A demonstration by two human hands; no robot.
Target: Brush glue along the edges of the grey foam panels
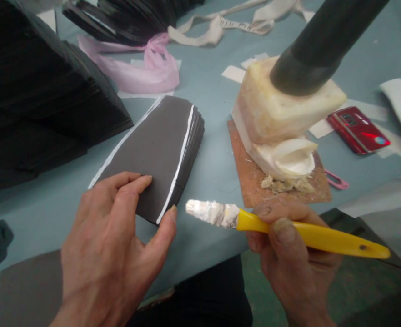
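Observation:
A stack of dark grey cut sheets lies on the table, with a white stripe along each long edge of the top piece. My left hand grips its near end, the curled fingers on top and the thumb at the right corner. In my right hand is a yellow-handled brush, held between thumb and fingers. Its bristles are caked with white paste and point left, just right of my left thumb and apart from the stack. Beyond the brush stands a crusted, pale container with a white-coated opening.
Tall stacks of black sheets fill the left. A pink tie and white strap lie behind. The container sits on a brown board, a thick dark cylinder rising from it. A red device is at right.

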